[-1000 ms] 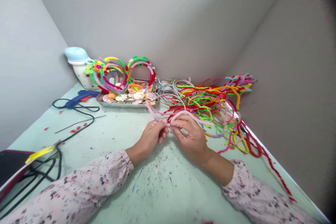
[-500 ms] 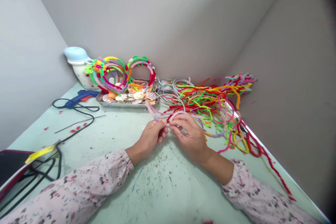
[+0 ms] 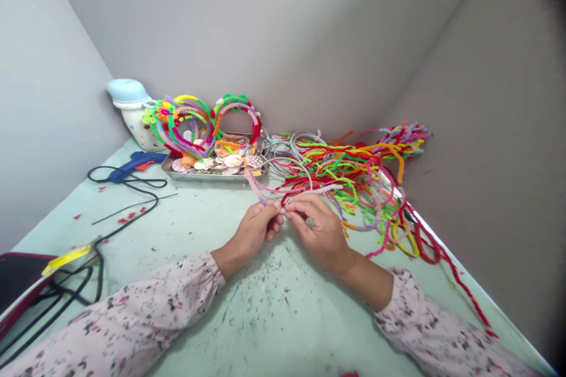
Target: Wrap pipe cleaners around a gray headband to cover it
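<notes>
My left hand [image 3: 260, 221] is closed, pinching a thin band wrapped in pink and purple pipe cleaner [image 3: 255, 187]. One end of the band rises past my thumb toward the shell tray. Thumb and forefinger of my right hand [image 3: 319, 228] press together on a pale pink pipe cleaner [image 3: 325, 189] right beside the left fingertips. Its free part runs out behind my right knuckles. A short bit of red pipe cleaner [image 3: 283, 202] shows between the hands. My fingers hide the exact spot where the pink strand meets the band.
A metal tray [image 3: 207, 177] of seashells [image 3: 233, 160] stands at the back, with colourful wrapped headbands [image 3: 239, 103] on it. Piled pipe cleaners [image 3: 336, 165] lie at right. Leftward are a blue glue gun [image 3: 135, 166], black cord [image 3: 152, 206] and a blue-lidded cup [image 3: 135, 109].
The pink pipe cleaner's arch over my right hand has flattened, and its free end has swung up behind the knuckles. Both hands stay in nearly the same place, still pinching.
</notes>
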`<state>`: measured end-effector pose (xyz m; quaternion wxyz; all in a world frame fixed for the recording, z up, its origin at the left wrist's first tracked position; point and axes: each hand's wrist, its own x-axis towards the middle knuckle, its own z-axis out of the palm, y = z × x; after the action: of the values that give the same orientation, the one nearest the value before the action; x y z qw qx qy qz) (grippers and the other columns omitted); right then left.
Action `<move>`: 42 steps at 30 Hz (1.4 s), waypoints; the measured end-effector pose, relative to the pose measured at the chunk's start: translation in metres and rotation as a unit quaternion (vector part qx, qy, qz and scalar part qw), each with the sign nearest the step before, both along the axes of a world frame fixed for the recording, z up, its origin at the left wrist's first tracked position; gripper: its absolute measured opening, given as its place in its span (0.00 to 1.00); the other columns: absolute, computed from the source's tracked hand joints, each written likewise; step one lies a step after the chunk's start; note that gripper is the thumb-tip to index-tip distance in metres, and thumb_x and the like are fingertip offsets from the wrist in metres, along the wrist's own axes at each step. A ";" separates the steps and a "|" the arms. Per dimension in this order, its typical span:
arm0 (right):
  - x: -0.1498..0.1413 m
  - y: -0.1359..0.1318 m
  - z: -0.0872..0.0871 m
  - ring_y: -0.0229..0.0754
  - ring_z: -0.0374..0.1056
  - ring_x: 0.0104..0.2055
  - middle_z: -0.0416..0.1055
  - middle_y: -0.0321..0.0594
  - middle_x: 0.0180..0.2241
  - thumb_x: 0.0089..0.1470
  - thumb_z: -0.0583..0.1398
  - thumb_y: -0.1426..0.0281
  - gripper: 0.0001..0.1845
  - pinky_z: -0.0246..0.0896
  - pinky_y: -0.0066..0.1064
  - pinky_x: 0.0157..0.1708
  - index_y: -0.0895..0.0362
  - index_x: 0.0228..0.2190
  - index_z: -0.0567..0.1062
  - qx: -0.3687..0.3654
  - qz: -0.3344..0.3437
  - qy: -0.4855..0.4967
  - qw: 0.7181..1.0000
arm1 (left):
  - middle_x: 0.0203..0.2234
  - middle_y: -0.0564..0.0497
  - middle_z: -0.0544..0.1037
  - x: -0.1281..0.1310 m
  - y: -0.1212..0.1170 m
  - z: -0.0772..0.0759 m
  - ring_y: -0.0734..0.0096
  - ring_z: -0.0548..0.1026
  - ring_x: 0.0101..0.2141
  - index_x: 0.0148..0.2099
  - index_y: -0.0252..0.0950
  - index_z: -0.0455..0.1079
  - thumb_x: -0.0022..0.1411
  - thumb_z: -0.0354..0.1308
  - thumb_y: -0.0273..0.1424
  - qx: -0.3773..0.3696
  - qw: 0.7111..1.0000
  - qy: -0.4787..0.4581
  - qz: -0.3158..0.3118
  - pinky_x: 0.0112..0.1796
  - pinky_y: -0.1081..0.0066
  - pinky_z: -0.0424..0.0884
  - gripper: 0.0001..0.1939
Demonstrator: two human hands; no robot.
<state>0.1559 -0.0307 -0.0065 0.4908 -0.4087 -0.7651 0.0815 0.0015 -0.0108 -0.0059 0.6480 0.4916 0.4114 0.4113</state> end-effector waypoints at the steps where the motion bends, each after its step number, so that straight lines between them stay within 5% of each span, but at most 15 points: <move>1: 0.000 0.000 0.000 0.41 0.69 0.41 0.71 0.41 0.37 0.58 0.57 0.74 0.06 0.66 0.35 0.43 0.54 0.37 0.74 -0.005 0.001 -0.002 1.000 | 0.14 0.58 0.64 0.000 0.000 0.000 0.84 0.58 0.13 0.24 0.33 0.64 0.59 0.52 0.42 0.001 1.000 0.000 0.000 0.15 0.79 0.50 0.18; 42: 0.000 0.000 -0.007 0.42 0.68 0.43 0.69 0.44 0.41 0.59 0.56 0.72 0.06 0.68 0.33 0.35 0.54 0.40 0.70 0.009 -0.027 -0.050 0.998 | 0.15 0.59 0.63 0.002 -0.002 0.003 0.83 0.57 0.14 0.25 0.34 0.62 0.58 0.53 0.43 0.009 1.000 0.003 0.001 0.15 0.78 0.51 0.18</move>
<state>0.1560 -0.0312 -0.0135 0.4577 -0.4283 -0.7781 0.0411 0.0034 -0.0123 -0.0028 0.6421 0.4983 0.4099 0.4140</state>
